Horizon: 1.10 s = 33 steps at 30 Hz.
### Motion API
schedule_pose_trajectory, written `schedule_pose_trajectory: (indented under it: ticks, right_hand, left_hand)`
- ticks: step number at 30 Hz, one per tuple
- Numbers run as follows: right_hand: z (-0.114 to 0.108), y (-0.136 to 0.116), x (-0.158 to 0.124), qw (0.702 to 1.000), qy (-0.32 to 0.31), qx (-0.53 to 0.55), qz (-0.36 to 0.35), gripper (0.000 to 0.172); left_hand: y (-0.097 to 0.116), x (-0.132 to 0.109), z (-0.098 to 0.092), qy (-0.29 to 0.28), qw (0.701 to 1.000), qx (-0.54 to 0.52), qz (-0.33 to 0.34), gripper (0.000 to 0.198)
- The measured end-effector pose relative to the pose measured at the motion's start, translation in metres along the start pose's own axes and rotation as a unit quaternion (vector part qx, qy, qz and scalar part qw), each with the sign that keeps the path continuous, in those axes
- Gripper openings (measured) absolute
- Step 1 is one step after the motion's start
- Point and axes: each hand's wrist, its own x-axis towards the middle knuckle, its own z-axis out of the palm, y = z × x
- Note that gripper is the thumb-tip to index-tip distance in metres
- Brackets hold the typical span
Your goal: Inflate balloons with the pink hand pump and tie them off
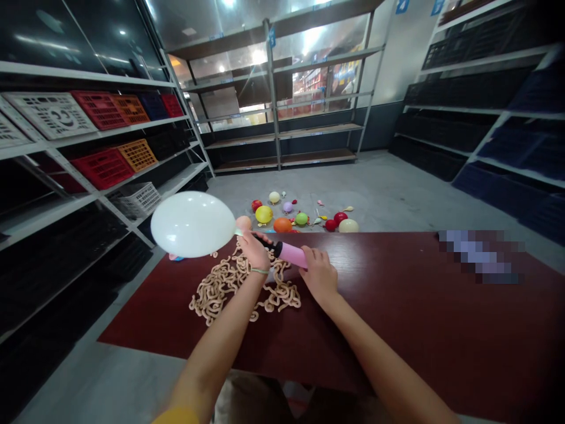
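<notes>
Pinching with the left hand [255,250] the neck of a white balloon [193,224], right where it meets the black nozzle end of a pink pump [291,254]; fingers clenched tight around that joint. Closed with the right hand [318,274] over the pump's rear end, just above the desk [397,330].

Held nearly level, long axis across the view from right to left and tilted slightly up, nozzle aimed left into the balloon. Smooth, hard-looking cylinder, pink along the body, black at the front.

Blown up to a glossy, smooth oval, wider than tall, out past the left hand and over the desk's left corner, neck turned back toward the pump.

Under both hands, on the dark red wood-grain desk, a heap of tan strands [229,285], matte and curled like noodles.

Beyond the far edge, on the grey floor [388,188], scattered round balloons [263,214] in yellow, orange, green, red and cream.

To the left, metal shelving [145,125] with red, orange and white lattice crates [102,109].
</notes>
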Motion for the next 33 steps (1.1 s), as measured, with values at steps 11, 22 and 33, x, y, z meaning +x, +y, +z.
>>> schedule_pose_trajectory:
  ticks: [11,22,33]
  right_hand:
    - [-0.007,0.039,0.014,0.997,0.028,-0.018,-0.075,0.056]
    - [-0.008,0.002,-0.003,0.998,0.039,-0.004,-0.048,0.056]
    - [-0.009,0.024,0.009,0.993,0.000,-0.022,-0.115,0.052]
  left_hand:
    - [0.030,0.041,-0.013,0.039,0.998,-0.021,-0.048,0.020]
    - [0.010,-0.017,0.001,0.006,0.997,-0.046,-0.058,0.027]
    - [0.021,0.028,-0.029,0.061,0.995,-0.061,-0.043,0.019]
